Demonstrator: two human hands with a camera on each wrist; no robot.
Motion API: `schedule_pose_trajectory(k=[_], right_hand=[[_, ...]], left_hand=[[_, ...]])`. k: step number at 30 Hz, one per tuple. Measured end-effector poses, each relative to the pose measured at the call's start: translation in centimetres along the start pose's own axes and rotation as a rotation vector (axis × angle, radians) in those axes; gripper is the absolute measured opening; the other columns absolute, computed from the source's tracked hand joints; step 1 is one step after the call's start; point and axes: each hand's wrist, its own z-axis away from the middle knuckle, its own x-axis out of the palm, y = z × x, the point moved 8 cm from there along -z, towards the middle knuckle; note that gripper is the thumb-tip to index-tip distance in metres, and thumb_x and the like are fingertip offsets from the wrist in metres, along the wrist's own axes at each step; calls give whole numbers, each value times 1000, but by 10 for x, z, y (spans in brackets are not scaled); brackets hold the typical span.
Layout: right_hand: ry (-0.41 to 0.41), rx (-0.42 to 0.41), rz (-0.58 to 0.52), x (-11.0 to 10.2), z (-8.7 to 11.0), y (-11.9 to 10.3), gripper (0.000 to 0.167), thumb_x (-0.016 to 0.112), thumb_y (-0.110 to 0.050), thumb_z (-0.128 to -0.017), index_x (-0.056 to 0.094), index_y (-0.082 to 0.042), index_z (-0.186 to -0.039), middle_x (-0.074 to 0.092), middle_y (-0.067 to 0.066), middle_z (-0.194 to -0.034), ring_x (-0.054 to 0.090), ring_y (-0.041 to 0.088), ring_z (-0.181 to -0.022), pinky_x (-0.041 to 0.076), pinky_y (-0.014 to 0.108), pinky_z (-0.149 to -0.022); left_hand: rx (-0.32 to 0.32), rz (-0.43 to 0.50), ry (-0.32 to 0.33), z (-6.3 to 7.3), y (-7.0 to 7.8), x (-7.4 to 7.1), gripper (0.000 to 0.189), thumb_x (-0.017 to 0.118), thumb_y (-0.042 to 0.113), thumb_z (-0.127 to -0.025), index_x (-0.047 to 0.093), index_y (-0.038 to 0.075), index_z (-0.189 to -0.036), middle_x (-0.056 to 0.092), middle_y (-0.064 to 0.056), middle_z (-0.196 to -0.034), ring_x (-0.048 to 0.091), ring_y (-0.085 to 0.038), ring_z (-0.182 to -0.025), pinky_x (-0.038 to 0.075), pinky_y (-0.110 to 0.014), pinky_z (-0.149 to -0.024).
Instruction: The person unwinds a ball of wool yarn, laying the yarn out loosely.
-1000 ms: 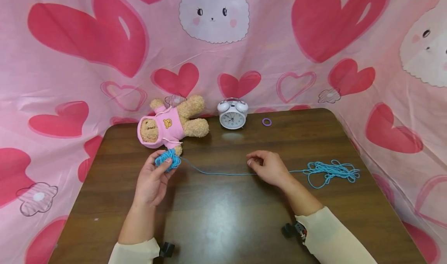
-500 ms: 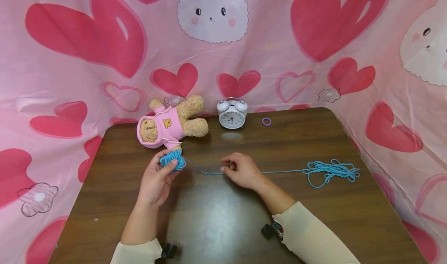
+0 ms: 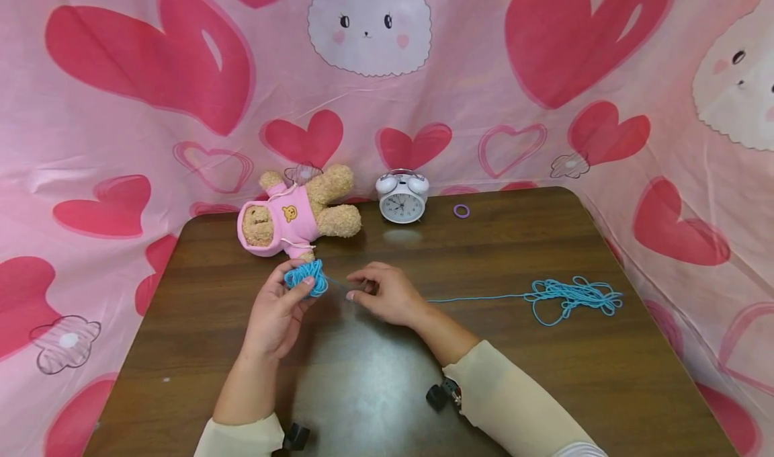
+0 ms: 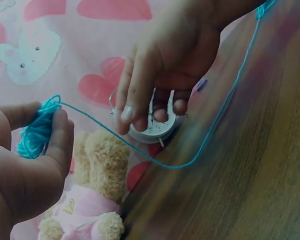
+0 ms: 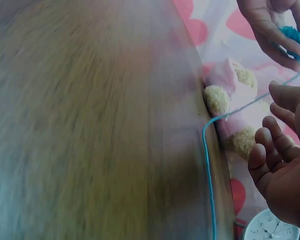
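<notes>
My left hand point(image 3: 275, 314) pinches a small wound ball of blue yarn point(image 3: 304, 279) between thumb and fingers, above the table beside the teddy bear's arm. From the ball a single yarn strand point(image 4: 172, 166) sags in the left wrist view, then runs right along the table to a loose heap of the same yarn point(image 3: 574, 297). Just right of the ball, my right hand point(image 3: 392, 297) hovers over the strand, its fingers loosely bent and apart from the thumb. The right wrist view shows the strand passing by this hand point(image 5: 287, 180), with nothing in its fingers.
A teddy bear in a pink hoodie point(image 3: 297, 215) lies at the back left of the brown table point(image 3: 387, 390). A white alarm clock point(image 3: 402, 198) stands at the back middle, with a purple ring point(image 3: 461, 211) to its right. A pink heart-print cloth point(image 3: 387, 101) hangs behind.
My right hand has moved left along the strand, from mid-table to close by the ball. My left hand has shifted slightly right with the ball. The yarn heap has stayed put.
</notes>
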Motion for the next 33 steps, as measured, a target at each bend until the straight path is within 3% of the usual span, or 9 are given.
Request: schedule_pose_trajectory(k=[14,25,33], right_hand=[[33,-49,-10,3,-6,-12,5,79,-17,-93,81,-15,-97,69,-6,-96,60,4,-79,54,25,-70],[31,-44,-24,2,-10,-10,17,84,-20,-88,79,-12,-102,71,2,-98,63,12,-77,53,23,-69],[26,-40,-35,1,-9,-9,6,80,-18,-92,80,-12,-93,69,-6,-96,62,7,-79,53,23,-70]], left_hand=[[-1,-18,-18,0,2,3,29,63,2,-102,53,13,-127,62,-5,-120,68,-13,-97,59,-29,-87],[0,-9,-31,0,4,6,29,63,2,-102,53,11,-128,62,-4,-119,68,-13,-96,59,-28,-86],[2,-1,-20,-2,5,3,28,62,2,-103,53,13,-127,62,-3,-117,67,-12,-94,59,-28,-86]])
